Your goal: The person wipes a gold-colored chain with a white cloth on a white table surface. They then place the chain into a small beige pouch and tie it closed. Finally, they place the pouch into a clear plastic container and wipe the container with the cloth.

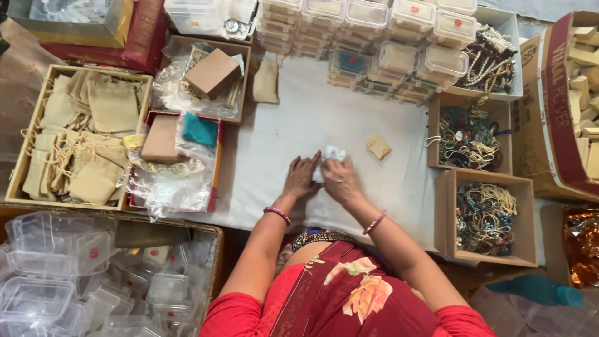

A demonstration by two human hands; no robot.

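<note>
Far left, a wooden tray (25, 156) of soft beige drawstring pouches (100, 162). On the white cloth (349, 118), your left hand (302, 178) lies flat, fingers close together, tips touching a small white crumpled packet (334, 154). Your right hand (340, 181) curls over that packet, pinching it, though it's partly hidden. Just right lies a square tan pouch (378, 145), then cardboard boxes of tangled beads (468, 137).

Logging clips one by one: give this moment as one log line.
left hand: on white packet | right hand: on same packet | small pouch: lying to the right | surface: white cloth
</note>
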